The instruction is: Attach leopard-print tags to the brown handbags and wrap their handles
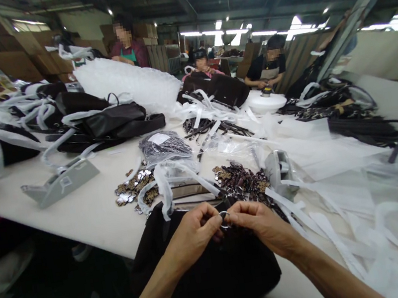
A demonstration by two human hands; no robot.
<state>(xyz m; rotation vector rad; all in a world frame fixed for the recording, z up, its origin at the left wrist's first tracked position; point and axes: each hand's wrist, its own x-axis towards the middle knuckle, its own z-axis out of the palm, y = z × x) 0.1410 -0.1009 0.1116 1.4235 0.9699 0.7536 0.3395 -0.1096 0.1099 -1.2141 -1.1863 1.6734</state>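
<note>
A small metal ring (224, 213) is pinched between my two hands, above a black bag (218, 272) at the table's front edge. My left hand (202, 226) grips the ring's left side with thumb and fingers, and my right hand (253, 216) grips its right side. Something small and dark hangs under the ring, too hidden to make out. The bag's handles (165, 189) are wrapped in white material and stand up behind my hands. Just beyond lie a pile of dark charms (241, 180) and a pile of patterned, shiny pieces (135, 187).
A grey tape dispenser (62, 180) stands at left, another (278, 169) right of the charms. Black bags (104, 123) lie at back left. A plastic bag of dark items (165, 146) sits mid-table (92, 216). White strips (333, 233) cover the right. Three people are across the table.
</note>
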